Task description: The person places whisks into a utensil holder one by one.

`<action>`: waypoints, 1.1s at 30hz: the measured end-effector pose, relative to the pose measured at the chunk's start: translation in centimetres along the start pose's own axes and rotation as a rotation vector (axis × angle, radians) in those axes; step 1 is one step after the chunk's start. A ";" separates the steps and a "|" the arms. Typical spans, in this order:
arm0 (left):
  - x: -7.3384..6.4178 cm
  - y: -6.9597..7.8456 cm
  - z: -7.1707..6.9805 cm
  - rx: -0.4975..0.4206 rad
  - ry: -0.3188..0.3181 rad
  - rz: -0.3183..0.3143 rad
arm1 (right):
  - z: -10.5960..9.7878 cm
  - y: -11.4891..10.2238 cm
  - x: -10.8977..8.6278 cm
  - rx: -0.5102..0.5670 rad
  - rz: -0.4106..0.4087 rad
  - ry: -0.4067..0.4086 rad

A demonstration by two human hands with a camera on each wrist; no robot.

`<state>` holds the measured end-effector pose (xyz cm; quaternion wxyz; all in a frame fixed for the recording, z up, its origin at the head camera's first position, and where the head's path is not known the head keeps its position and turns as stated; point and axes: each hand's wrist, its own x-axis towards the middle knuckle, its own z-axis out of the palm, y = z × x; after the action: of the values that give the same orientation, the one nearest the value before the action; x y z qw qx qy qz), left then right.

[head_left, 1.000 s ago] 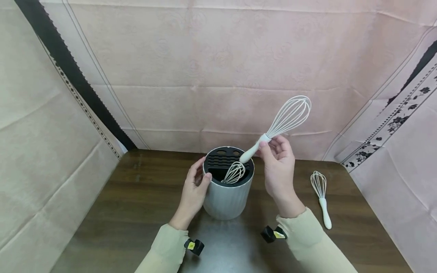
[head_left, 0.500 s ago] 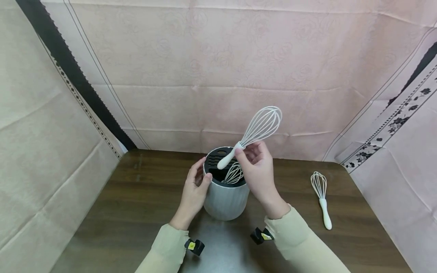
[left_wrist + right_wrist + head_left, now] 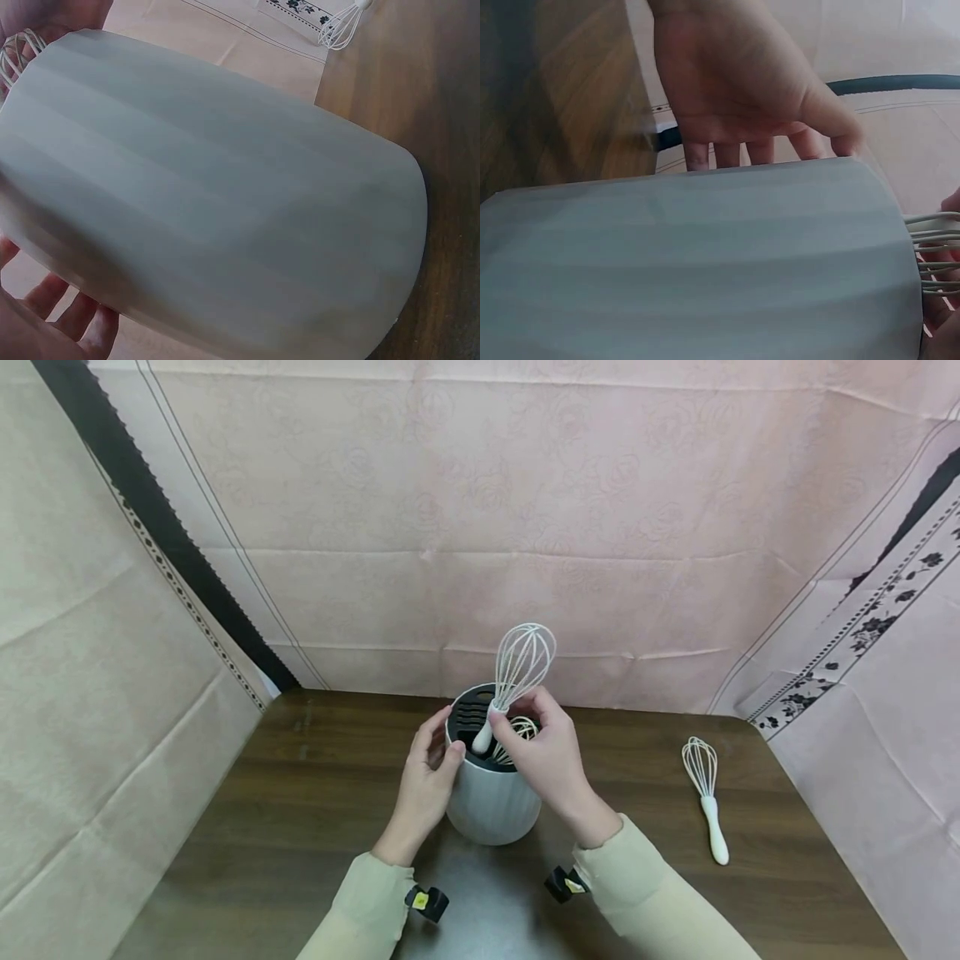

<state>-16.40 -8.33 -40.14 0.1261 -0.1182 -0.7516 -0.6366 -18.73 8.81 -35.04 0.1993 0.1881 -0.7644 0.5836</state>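
Pale sleeves [image 3: 360, 906] reach in from the lower edge, each with a small black device [image 3: 427, 902] at the wrist. The left hand [image 3: 423, 777] cups the left side of a ribbed, pale utensil holder [image 3: 491, 810], thumb at the front rim, its grip opened as wide as that curved wall requires. The right hand [image 3: 551, 750] has a tight grip, pinching a white whisk [image 3: 508, 689] where handle meets wires. That whisk tilts above the holder, loop up and leaning right, handle end down over the black slotted insert [image 3: 471, 714]; whether it touches the insert I cannot tell. A smaller whisk [image 3: 525, 727] stands in the holder, its wires above the rim, partly behind the right hand.

The left wrist view shows the left fingers [image 3: 60, 307] lying against the holder's wall, and the holder's base meeting the table [image 3: 315, 810]. The right wrist view shows the left palm and the fingertips passing behind the holder, which the head view hides; the smaller whisk's wires jut past the rim there.

Well apart to the right, another whisk [image 3: 708, 797] lies on the table, whole only in the head view. Farthest back hangs pale pinkish cloth [image 3: 525, 510], creased, with a floral strip [image 3: 873, 627] at right.
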 end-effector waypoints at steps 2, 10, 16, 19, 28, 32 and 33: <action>0.0 0.0 0.0 0.003 -0.002 0.000 | 0.1 0.4 -0.1 -0.031 -0.016 -0.005; 0.1 -0.1 0.0 -0.008 -0.001 0.021 | 0.1 0.3 -0.5 -0.161 -0.056 -0.057; 0.0 -0.1 0.0 -0.016 -0.001 0.022 | -0.1 -0.1 -0.5 -0.230 -0.018 -0.069; 0.0 -0.1 0.0 -0.013 0.002 0.025 | -0.1 -0.2 -0.4 -0.267 -0.017 -0.081; 0.1 -0.2 0.0 -0.012 0.001 0.017 | -0.3 -0.3 -0.4 -0.292 0.006 -0.130; 0.0 -0.3 0.1 -0.010 0.004 0.017 | -0.6 -0.2 -0.8 -0.199 -0.013 -0.141; 0.0 -0.3 0.1 -0.010 0.005 0.018 | -0.7 -0.2 -0.9 -0.174 -0.035 -0.129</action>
<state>-16.51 -8.30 -40.41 0.1331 -0.1238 -0.7468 -0.6397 -17.83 9.48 -35.16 0.1755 0.2208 -0.8199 0.4983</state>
